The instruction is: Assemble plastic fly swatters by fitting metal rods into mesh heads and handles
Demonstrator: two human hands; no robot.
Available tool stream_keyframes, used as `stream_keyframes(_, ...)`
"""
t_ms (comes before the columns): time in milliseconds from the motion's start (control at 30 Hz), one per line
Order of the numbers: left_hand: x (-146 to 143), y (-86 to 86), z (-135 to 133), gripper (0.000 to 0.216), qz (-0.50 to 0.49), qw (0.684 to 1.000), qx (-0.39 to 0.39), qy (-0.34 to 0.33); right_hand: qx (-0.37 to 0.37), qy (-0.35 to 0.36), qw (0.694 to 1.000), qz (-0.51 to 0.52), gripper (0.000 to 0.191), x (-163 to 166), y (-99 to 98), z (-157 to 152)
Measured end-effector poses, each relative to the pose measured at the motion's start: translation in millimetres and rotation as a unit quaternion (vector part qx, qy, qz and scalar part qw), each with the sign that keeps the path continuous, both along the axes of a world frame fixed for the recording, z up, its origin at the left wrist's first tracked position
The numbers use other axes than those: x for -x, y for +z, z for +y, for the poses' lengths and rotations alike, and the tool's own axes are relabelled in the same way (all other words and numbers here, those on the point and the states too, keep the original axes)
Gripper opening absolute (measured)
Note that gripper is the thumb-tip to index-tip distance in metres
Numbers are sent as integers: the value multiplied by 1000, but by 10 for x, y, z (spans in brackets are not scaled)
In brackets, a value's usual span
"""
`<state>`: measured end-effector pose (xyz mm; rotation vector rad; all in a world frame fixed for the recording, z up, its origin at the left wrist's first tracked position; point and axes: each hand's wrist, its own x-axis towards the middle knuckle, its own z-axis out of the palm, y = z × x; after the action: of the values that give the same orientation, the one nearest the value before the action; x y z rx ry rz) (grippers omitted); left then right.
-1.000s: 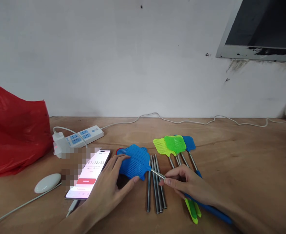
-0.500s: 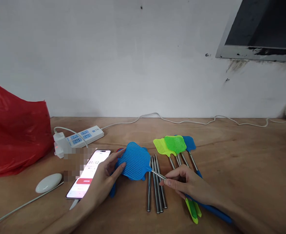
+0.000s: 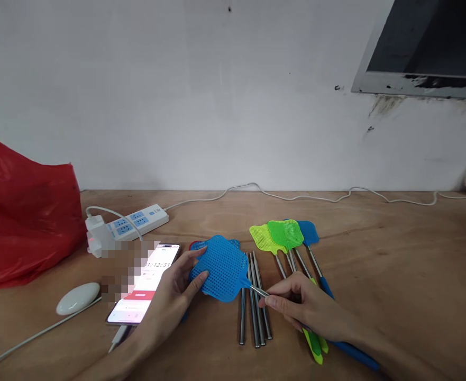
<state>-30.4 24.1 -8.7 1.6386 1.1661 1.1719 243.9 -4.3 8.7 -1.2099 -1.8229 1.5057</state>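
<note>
- Blue swatter head, one piece of plastic mesh, is held tilted just above the table, between the phone and the loose rods.
- One left hand has its grip clenched on the left edge of this head, thumb on top and fingers below.
- One right hand pinches one thin metal rod between thumb and forefinger; the rod's end meets the neck of the head.
- Loose steel rods lie side by side on the table under that thin rod: about five, but they are too close together for an exact count.
- Three finished swatters lie near the right hand, overlapping: one yellow-green, one green, one blue.
- More heads lie behind the held one; only a blue and a red edge show.
- One power strip, one red bag and one white oval device are at the left.
</note>
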Motion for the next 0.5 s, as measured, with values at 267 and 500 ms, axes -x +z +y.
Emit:
stream_keyframes(267, -5, -3, -9, 42, 14, 1000, -11, 11, 5, -8, 1000, 6, 56, 12, -36, -1)
stream_keyframes(500, -1, 71, -11, 49, 58, 998, -18, -14, 7, -13, 1000, 13, 53, 13, 5, 22)
